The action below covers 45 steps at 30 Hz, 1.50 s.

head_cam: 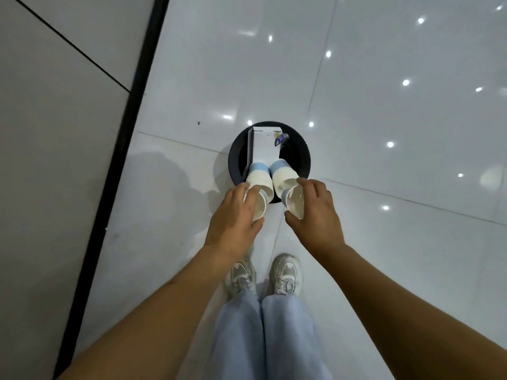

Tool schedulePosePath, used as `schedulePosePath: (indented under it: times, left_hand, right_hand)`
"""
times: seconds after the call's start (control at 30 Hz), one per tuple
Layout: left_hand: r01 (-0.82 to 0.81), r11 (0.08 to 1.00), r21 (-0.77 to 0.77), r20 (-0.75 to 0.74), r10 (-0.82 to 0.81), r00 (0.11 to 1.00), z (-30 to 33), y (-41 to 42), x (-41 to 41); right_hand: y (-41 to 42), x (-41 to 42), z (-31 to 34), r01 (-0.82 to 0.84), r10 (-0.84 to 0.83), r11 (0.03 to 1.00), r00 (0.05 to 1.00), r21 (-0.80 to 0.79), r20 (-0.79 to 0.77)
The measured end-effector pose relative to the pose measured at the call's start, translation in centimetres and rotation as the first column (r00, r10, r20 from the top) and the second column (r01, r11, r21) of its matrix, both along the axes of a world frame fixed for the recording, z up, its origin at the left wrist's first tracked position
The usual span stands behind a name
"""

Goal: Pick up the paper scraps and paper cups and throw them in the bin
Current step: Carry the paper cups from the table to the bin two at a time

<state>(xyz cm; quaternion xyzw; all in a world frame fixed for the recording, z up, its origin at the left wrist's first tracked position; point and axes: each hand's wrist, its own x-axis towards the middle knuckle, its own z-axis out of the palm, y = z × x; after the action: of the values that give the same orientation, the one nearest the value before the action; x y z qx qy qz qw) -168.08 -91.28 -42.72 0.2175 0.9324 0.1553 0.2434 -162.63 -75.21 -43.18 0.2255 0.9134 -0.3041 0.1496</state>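
A round black bin (300, 157) stands on the floor straight ahead of me. Both hands are over its near rim, each with a white paper cup banded in blue. My left hand (236, 212) grips the left cup (258, 178) near its mouth, its base tipped toward the bin. My right hand (315, 212) holds the right cup (284, 175) the same way, its open mouth facing me. Inside the bin lie a white box (264, 145) and a small blue wrapper (279, 138).
Glossy pale floor tiles (384, 78) reflect ceiling lights. A black strip (131, 111) along the left separates the floor from a grey wall (55, 133). My feet in light sneakers (285, 275) stand just behind the bin.
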Motion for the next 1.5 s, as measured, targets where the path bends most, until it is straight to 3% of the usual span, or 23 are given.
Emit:
schedulePosePath:
  times: [0.33,0.63,0.87,1.0,1.1,1.33,1.5]
  left_hand:
    - [0.165,0.982,-0.089,-0.133,-0.176,0.975,-5.7,1.8,0.0]
    - [0.279,0.918,-0.281,-0.335,-0.366,0.868,-10.5,2.4,-0.6]
    - [0.239,0.957,-0.167,-0.292,-0.279,0.915,-11.4,2.8,-0.5]
    - [0.077,0.996,-0.046,-0.140,-0.083,0.987,-8.1,2.8,0.5]
    - [-0.011,0.996,-0.088,-0.089,0.003,0.996,-3.6,2.8,1.1]
    - [0.066,0.988,-0.140,-0.058,-0.075,0.996,11.2,3.3,1.4]
    - [0.127,0.981,-0.150,-0.035,-0.133,0.990,20.1,3.7,2.0]
  right_hand:
    - [0.0,-0.2,-6.3,-0.013,0.016,0.999,0.997,0.043,-0.075]
    - [0.6,-0.9,-10.6,-0.064,0.082,0.990,0.987,0.130,-0.140]
    - [0.3,-1.2,-11.1,-0.082,0.099,0.987,0.987,0.138,-0.125]
    - [0.6,-0.4,-7.9,-0.105,0.113,0.985,0.992,0.140,-0.049]
    - [0.5,0.4,-3.1,-0.110,0.108,0.985,0.994,0.135,0.020]
    - [0.4,2.6,12.4,-0.171,0.167,0.982,0.984,0.074,0.063]
    - [1.1,4.1,21.5,-0.057,0.053,0.995,0.997,0.078,0.062]
